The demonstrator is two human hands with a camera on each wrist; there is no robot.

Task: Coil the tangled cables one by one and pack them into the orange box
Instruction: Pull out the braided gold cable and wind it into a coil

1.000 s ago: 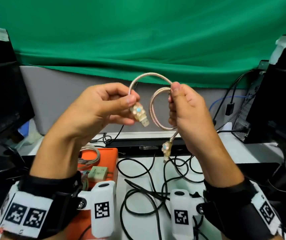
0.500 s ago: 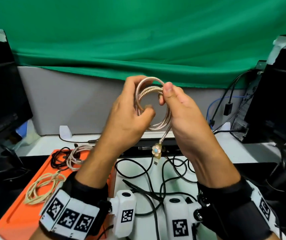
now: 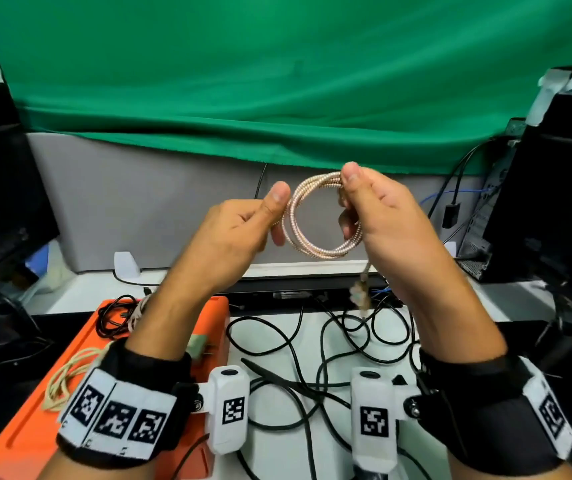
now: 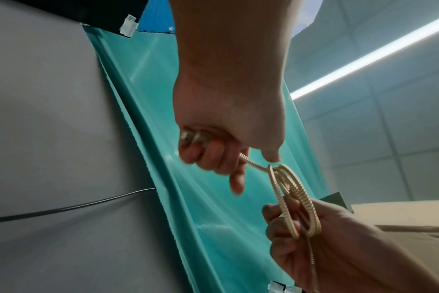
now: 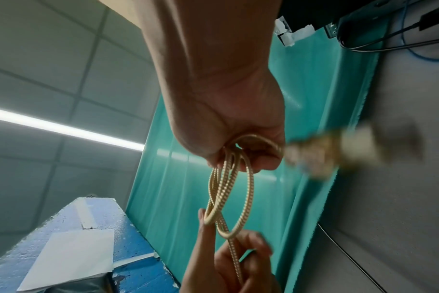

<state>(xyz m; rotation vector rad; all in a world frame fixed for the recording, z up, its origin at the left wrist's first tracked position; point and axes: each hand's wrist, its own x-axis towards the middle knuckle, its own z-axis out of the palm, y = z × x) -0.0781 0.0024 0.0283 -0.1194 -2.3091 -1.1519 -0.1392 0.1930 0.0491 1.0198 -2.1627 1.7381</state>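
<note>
We hold the gold cable up in a coil between both hands, above the desk and to the right of the box. Our right hand pinches the coil's top; our left hand curls around one plug end, hiding it. The other plug dangles, blurred. Wrist tags bear only square codes, no readable writing.

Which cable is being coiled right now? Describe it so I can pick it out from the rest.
Look in front of the green backdrop, above the white desk. Between the left hand and right hand hangs the rose-gold metal-braided cable, wound into a small ring. Unlike the loose black cables below, it is shiny, ribbed and held in the air.
</note>
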